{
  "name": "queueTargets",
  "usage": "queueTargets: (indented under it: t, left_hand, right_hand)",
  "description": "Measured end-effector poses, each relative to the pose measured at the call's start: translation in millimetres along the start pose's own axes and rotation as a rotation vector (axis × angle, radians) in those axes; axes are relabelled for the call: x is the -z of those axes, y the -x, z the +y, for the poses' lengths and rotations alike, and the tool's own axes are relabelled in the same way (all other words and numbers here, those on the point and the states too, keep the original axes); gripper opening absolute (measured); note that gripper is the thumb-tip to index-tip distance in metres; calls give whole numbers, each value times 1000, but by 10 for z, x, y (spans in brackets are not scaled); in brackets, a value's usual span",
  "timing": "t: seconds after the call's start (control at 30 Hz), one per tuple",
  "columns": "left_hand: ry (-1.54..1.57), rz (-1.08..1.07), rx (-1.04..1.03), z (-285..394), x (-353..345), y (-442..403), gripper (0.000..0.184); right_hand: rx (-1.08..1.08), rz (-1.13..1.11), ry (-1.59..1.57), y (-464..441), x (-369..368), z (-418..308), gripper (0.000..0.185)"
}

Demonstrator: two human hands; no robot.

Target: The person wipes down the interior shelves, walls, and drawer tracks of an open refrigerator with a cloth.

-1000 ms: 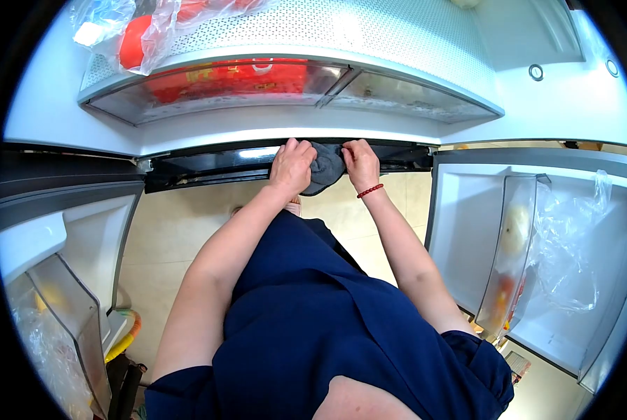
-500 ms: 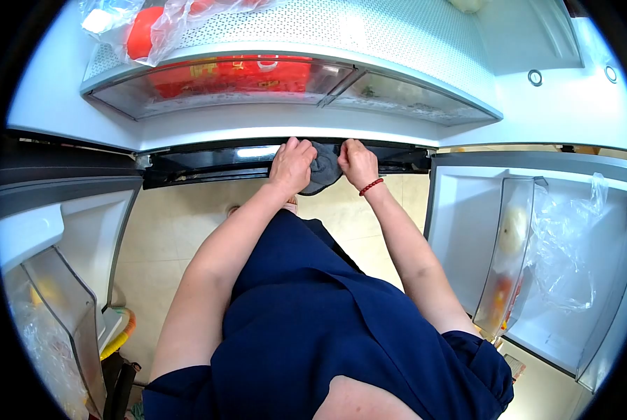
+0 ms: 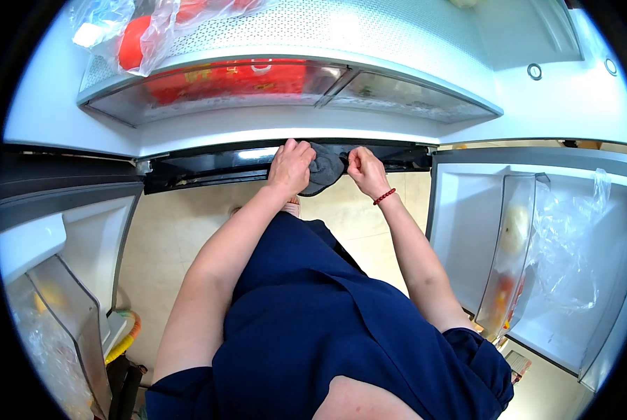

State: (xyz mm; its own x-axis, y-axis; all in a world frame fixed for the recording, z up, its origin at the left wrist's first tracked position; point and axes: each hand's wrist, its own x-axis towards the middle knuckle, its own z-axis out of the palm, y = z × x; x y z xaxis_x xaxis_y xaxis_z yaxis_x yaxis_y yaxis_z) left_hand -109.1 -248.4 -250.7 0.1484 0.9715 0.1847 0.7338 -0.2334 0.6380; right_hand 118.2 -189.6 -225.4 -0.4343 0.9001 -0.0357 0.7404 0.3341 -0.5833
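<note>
A dark grey cloth [image 3: 324,171] lies bunched against the black front edge [image 3: 219,166] of an open fridge. My left hand [image 3: 290,166] grips its left side, fingers curled over it. Just right of the cloth is my right hand [image 3: 367,170], wearing a red bead bracelet, its fingers pinched together near the black edge. Whatever those fingertips may hold is too small to make out.
Above the edge are clear drawers [image 3: 411,96], one with red packaging [image 3: 229,80], under a perforated shelf [image 3: 313,31]. A plastic bag [image 3: 140,42] lies upper left. Open fridge doors with bins flank me, left [image 3: 68,308] and right [image 3: 460,231].
My right hand has shifted right and slightly down, away from the cloth. My left hand keeps its hold on the cloth, nearly in the same place.
</note>
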Motion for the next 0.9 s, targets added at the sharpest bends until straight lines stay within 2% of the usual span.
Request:
queueTargets:
  t: [0.33, 0.67, 0.83, 0.9]
  left_hand:
    - [29, 38, -37, 21, 47, 4, 27]
    - [143, -13, 45, 53, 92, -26, 30]
    - [301, 74, 128, 196, 179, -77, 40]
    - [428, 20, 158, 169, 184, -104, 38]
  right_hand:
    - [-146, 185, -283, 256, -19, 303, 7]
    - [-309, 273, -781, 334, 168, 310, 3]
    - [-408, 124, -1083, 360, 314, 73, 9]
    - [-409, 18, -1152, 345, 302, -56, 13]
